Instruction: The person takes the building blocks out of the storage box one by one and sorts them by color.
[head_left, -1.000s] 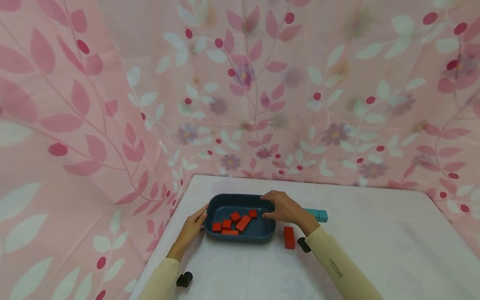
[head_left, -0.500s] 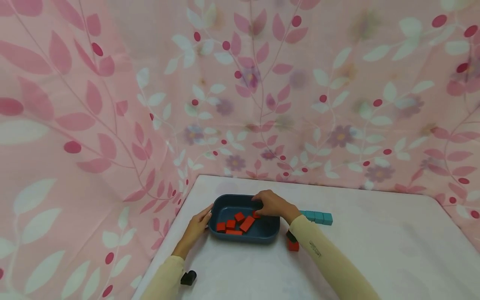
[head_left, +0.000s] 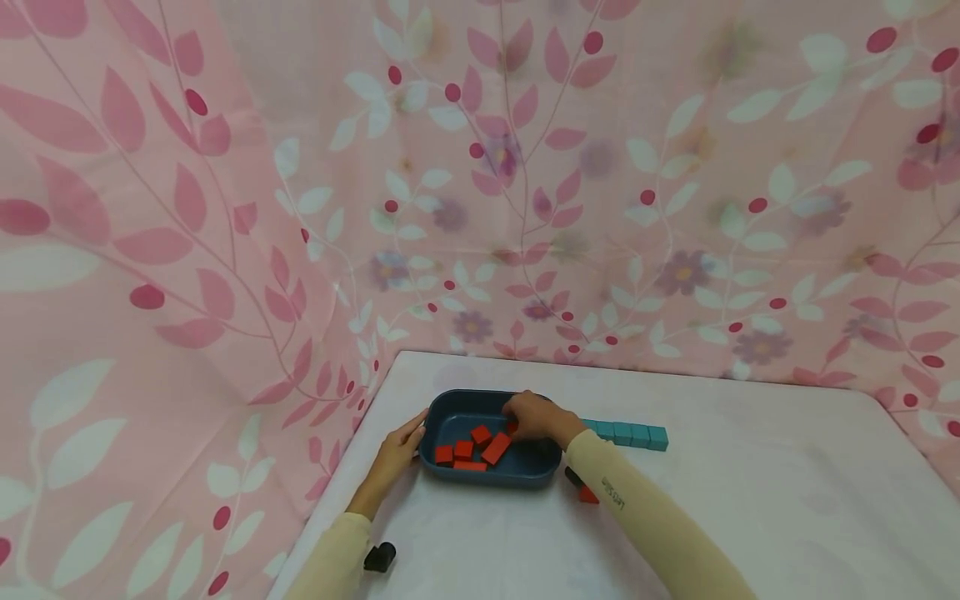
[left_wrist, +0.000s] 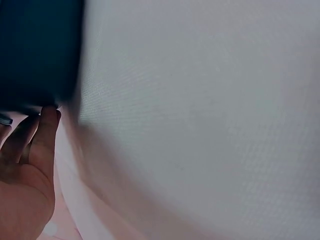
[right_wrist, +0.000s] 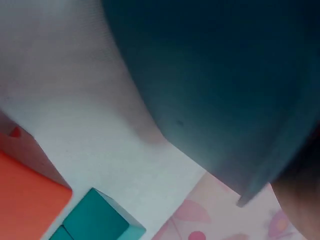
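A dark blue baking dish (head_left: 491, 478) with rounded corners stands on the white table, several red blocks (head_left: 496, 448) lying inside it. My left hand (head_left: 397, 454) holds its left end; in the left wrist view the fingers (left_wrist: 46, 132) reach up to the end of the dish (left_wrist: 40, 55). Over the right part of the dish, my right hand (head_left: 538, 417) reaches inside, with its fingers bent down on a small red block (head_left: 512, 425). That block is mostly covered by the hand. In the right wrist view, the dish wall (right_wrist: 210, 90) hides most of this hand (right_wrist: 302, 192).
Right of the dish runs a row of teal cubes (head_left: 622, 433), its left end behind the right wrist. A longer red block (head_left: 589, 495) lies on the table (head_left: 750, 483), partly under the right sleeve. A floral pink cloth (head_left: 570, 208) hangs behind the table.
My right hand has moved from the dish's right rim leftward and down into it, its fingers coming together on the small red block. The left hand keeps its place on the dish.
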